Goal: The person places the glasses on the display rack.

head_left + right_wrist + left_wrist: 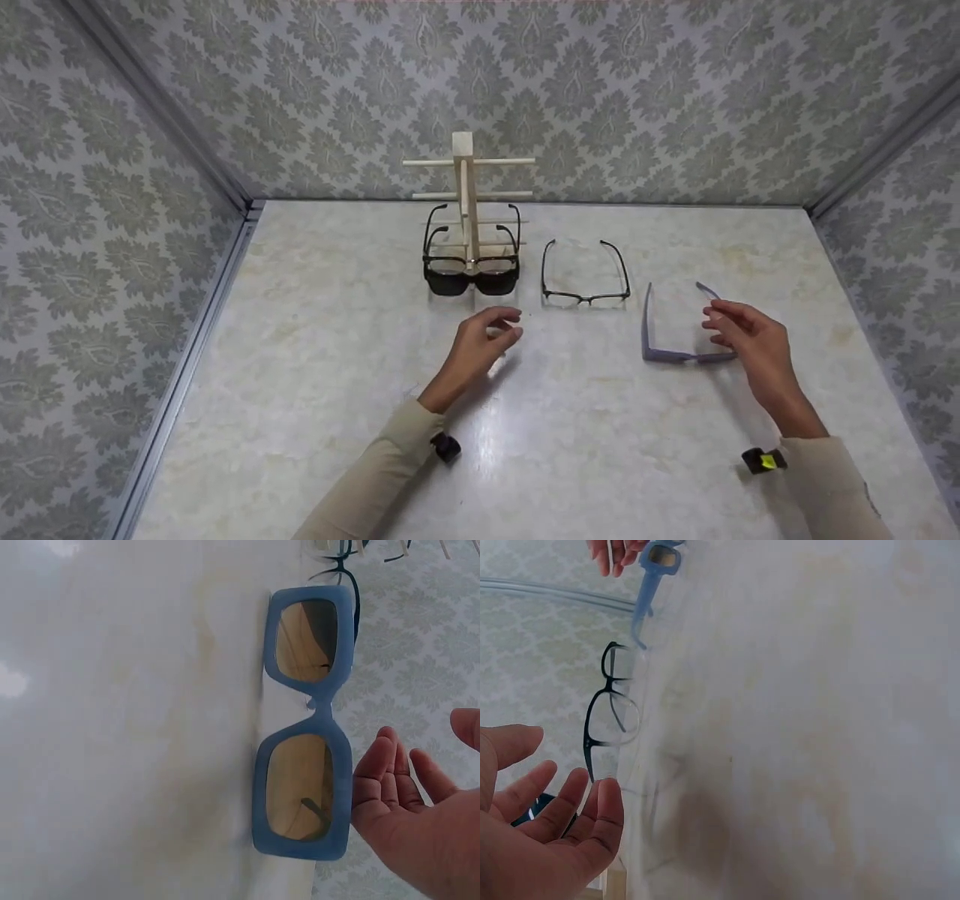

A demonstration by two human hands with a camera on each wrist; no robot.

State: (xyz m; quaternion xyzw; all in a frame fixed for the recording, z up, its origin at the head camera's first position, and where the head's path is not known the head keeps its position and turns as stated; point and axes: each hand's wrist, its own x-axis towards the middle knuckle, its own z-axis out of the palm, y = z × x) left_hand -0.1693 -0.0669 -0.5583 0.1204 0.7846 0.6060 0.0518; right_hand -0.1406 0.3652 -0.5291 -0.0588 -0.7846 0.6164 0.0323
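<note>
My right hand (750, 345) hovers over the right side of blue-framed sunglasses (666, 355), which lie on the table with their arms unfolded. In the right wrist view, the thumb stands apart from the loosely bent fingers behind the thick blue frame (322, 705); no grip on it shows. My left hand (480, 341), fingers relaxed and holding nothing, is just above the table in front of a wooden eyewear stand (463, 144). Black-rimmed clear glasses (589, 300) lie unfolded between the stand and the blue pair. Dark sunglasses (448, 284) and another black-rimmed pair (450, 259) hang low on the stand.
The stand's upper wooden pegs (504, 161) hold no eyewear. Patterned panels (480, 82) enclose the marbled table (315, 420) at the back and both sides. A small black device sits at each wrist.
</note>
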